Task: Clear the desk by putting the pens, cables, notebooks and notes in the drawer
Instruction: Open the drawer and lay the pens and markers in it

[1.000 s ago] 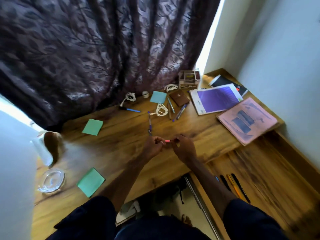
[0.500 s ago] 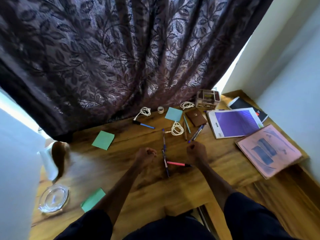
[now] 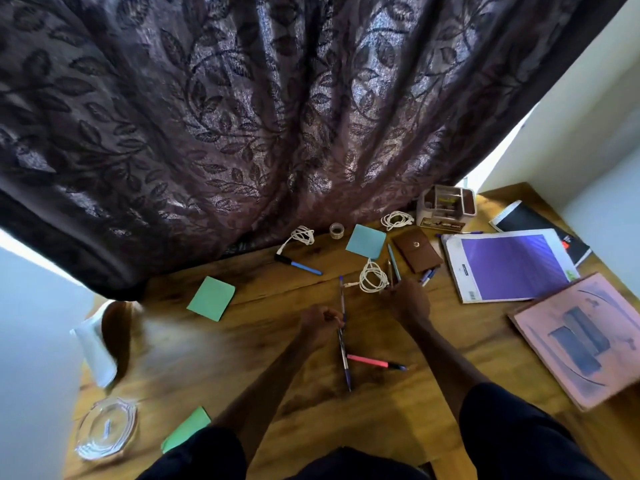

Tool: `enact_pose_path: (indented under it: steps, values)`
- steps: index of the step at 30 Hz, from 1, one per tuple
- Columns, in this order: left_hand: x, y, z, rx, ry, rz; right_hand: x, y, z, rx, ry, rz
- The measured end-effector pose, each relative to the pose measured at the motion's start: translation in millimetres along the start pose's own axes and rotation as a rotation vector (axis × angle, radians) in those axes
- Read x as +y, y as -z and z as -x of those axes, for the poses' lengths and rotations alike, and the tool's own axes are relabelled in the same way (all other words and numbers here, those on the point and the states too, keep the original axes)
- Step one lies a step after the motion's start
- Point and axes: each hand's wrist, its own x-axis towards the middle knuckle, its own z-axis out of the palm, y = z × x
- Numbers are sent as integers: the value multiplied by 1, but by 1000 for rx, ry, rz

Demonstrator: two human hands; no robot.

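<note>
My left hand [image 3: 320,323] is curled at mid-desk, its fingertips pinching a blue pen [image 3: 344,362] where it meets a second blue pen [image 3: 342,296]. A pink pen [image 3: 369,361] lies loose just right of them. My right hand [image 3: 407,301] reaches further back, fingers curled over the near ends of a brown pen [image 3: 390,270] and a teal pen [image 3: 394,261], beside a coiled white cable [image 3: 372,277]. Green notes [image 3: 211,297] and a teal note [image 3: 366,241] lie flat. A purple notebook [image 3: 509,265] and a pink one [image 3: 581,337] sit right. The drawer is out of view.
A dark curtain [image 3: 277,116] hangs along the desk's back edge. Two more cables [image 3: 301,235], a tape roll [image 3: 336,230], a brown pouch [image 3: 417,249], an organiser box [image 3: 445,206] and a black notebook [image 3: 540,226] lie at the back. A glass dish [image 3: 105,427] sits front left.
The pink pen, held between both hands a second ago, now lies on the desk. Both hands have moved further back to other pens. My view has tilted up, away from the drawer.
</note>
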Motion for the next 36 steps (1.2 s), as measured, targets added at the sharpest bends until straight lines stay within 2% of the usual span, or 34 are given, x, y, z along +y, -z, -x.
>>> enact_pose_path:
  steps: [11,14,16,18,20,23,25,28,30,34,36]
  values:
    - [1,9,-14,-2,72,87,12,-11,-16,-19,-75,59]
    - [1,9,-16,-8,41,123,6,-9,-8,32,-118,50]
    - [2,9,-21,-4,18,183,-3,-10,3,85,-48,31]
    - [10,11,-25,-33,24,274,-15,-16,17,57,140,-19]
    - [17,14,-30,-45,23,356,-31,-27,31,-37,324,-54]
    - [15,28,-34,31,-34,314,-54,-39,33,-236,454,-81]
    - [6,38,-36,82,-39,359,-65,-42,22,-293,471,-99]
    - [-14,55,-37,132,43,521,-88,-47,0,-138,460,-130]
    - [-28,64,-36,125,75,598,-109,-55,-15,-96,429,-95]
    - [-55,76,-38,121,136,663,-146,-88,-34,-226,402,122]
    - [-64,79,-40,123,155,664,-147,-103,-31,-239,408,219]
